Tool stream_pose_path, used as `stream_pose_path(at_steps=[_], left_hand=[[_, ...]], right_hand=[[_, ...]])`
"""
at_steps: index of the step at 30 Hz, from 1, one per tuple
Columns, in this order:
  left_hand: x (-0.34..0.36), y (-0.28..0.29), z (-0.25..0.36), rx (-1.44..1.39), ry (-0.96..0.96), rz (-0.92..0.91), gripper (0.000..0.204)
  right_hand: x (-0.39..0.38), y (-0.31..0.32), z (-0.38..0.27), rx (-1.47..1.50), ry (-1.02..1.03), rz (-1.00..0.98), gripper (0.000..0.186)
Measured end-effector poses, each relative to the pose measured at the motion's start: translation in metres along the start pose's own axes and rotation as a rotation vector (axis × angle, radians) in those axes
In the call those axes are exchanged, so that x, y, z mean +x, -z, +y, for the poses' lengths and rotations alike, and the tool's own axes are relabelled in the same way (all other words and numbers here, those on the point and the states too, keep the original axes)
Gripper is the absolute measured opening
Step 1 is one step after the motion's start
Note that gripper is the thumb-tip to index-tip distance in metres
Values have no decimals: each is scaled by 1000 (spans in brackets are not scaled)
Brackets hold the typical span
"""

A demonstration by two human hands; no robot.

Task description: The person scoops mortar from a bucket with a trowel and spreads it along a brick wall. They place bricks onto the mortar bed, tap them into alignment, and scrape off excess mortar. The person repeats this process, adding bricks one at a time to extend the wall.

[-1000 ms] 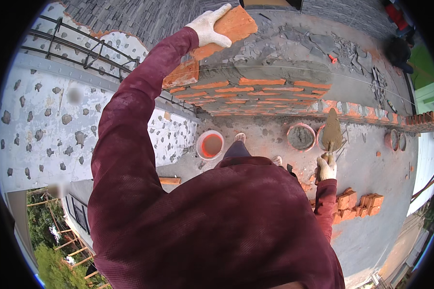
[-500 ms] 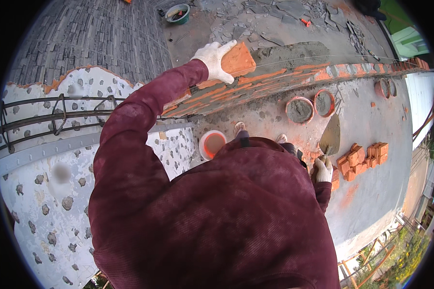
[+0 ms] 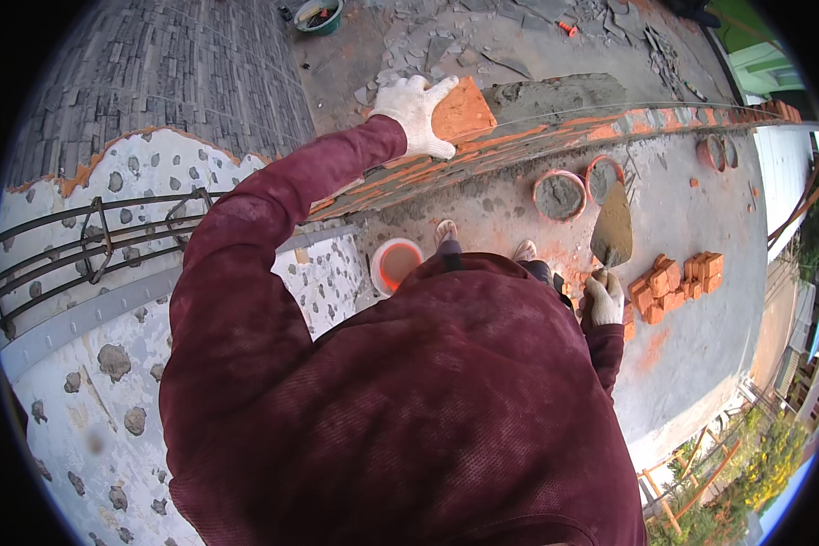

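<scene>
Narrow grey stone strips face the wall (image 3: pixel 173 91) at ten o'clock, ending in a ragged orange edge (image 3: pixel 70 185). At eight o'clock a white wall (image 3: pixel 68 437) is pocked with grey patches. Grey floor (image 3: pixel 719 309) lies at three o'clock, brightening under daylight towards four, near yellow-flecked greenery (image 3: pixel 764 473). Green surfaces (image 3: pixel 737 35) show at two.

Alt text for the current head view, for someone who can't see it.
A gloved left hand grips an orange brick at the top of a brick wall, beside grey mortar. The gloved right hand holds a pointed trowel, near loose bricks and buckets.
</scene>
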State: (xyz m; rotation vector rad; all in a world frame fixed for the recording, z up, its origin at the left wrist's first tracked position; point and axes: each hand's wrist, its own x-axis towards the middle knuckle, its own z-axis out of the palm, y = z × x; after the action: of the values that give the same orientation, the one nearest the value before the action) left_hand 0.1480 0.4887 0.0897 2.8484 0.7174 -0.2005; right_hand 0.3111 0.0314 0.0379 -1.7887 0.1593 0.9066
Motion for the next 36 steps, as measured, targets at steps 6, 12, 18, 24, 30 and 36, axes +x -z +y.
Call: stream_pose_path(at_steps=[6,12,18,24,30,36], left_hand=[[1,-8,5,-9,37,17,115],[0,-15,3,20,-9,120,117],[2,-17,-17,-199,-95,92,108],[-23,-5,-76,-347,19,-139,92],[-32,-8,-74,-564,141,-131,84],[-31,-2,-69,-699,225,-181,82]], right_hand=[[-17,-38,-36,-78,164,-13,29],[-46,-90,-104,178,628,-24,39],[-20,-139,-188,128,802,-366,32],[16,-191,-266,-247,832,-665,32],[71,-245,-289,-641,1014,-852,33],[92,-262,-291,-744,1031,-1009,43]])
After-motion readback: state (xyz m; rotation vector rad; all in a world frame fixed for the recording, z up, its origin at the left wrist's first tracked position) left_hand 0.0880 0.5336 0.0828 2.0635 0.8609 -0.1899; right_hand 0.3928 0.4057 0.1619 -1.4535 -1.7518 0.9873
